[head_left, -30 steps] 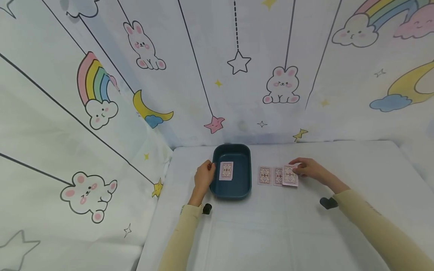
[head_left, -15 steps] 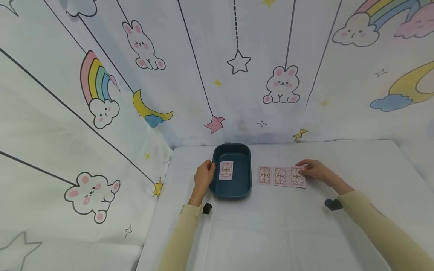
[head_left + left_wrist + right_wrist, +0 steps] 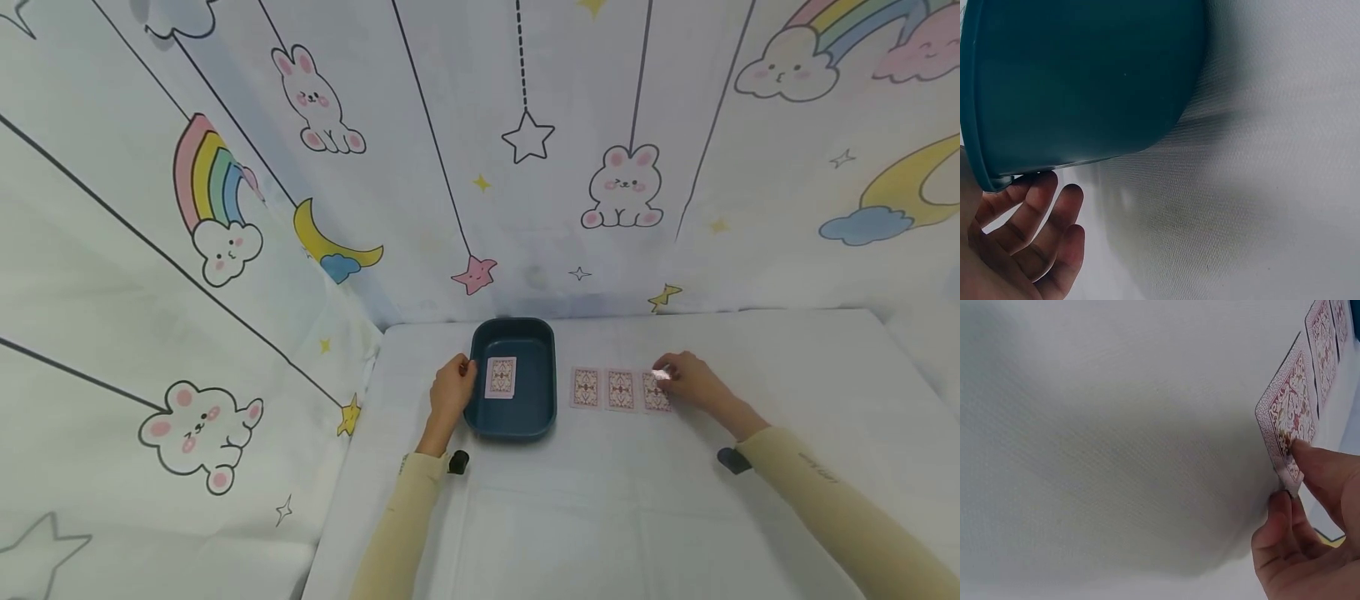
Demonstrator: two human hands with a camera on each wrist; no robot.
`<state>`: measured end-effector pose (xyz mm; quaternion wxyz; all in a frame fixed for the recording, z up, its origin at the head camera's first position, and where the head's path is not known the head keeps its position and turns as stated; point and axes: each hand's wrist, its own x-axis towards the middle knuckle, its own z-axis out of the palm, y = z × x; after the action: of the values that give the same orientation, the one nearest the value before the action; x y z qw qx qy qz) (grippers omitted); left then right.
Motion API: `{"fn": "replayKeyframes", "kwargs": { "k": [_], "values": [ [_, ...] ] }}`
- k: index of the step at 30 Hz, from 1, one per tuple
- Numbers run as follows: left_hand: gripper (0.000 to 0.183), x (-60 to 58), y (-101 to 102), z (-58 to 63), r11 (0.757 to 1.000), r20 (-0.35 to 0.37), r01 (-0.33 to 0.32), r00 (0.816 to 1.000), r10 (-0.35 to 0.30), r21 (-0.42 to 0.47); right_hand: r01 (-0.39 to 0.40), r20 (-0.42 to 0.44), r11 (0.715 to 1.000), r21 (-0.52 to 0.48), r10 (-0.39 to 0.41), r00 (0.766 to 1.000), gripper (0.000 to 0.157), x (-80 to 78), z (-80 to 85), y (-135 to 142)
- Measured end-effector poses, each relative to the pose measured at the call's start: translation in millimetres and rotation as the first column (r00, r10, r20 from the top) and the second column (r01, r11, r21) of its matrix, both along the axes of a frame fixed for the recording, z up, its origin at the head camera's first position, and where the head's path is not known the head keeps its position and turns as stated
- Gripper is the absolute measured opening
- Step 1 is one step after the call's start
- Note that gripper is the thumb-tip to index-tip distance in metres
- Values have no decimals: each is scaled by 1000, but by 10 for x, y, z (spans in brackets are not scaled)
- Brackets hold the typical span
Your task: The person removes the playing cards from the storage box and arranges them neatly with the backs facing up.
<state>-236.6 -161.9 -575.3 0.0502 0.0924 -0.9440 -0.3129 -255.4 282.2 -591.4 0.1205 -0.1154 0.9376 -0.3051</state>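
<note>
In the head view, my left hand (image 3: 452, 390) grips the left rim of a dark teal tray (image 3: 517, 427). Its curled fingers show under the rim in the left wrist view, while the thumb is hidden. One patterned playing card (image 3: 500, 378) lies back up in the tray. To the right of the tray, three similar cards form a row on the white cloth. My right hand (image 3: 688, 381) pinches the far right corner of the rightmost playing card (image 3: 1291, 406), thumb on its back and fingers at its edge. That corner bends upward and catches the light.
The row's left playing card (image 3: 586, 388) and middle playing card (image 3: 621, 390) lie flat beside the tray. A white cloth (image 3: 555, 517) covers the table. Behind it hangs a curtain (image 3: 420, 183) printed with rabbits, stars and rainbows.
My right hand has carried the playing card rightward from overlapping the middle card to the row's right end. Its corner now bends up in my fingers. The left hand and tray have stayed put.
</note>
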Motion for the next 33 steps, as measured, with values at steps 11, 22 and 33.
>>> {"fn": "replayKeyframes", "kwargs": {
  "k": [11,22,33],
  "values": [
    [23,5,12,20,1000,-7,0,1000,0,1,6,-17,1000,17,-6,1000,26,19,71,-53],
    [23,15,-39,-2,1000,-8,-1,1000,1,5,-2,21,1000,25,2,1000,43,-33,227,-95],
    [23,26,-25,9,999,-30,14,999,-13,35,-47,-37,997,56,49,998,71,-97,490,-584]
  ]
}}
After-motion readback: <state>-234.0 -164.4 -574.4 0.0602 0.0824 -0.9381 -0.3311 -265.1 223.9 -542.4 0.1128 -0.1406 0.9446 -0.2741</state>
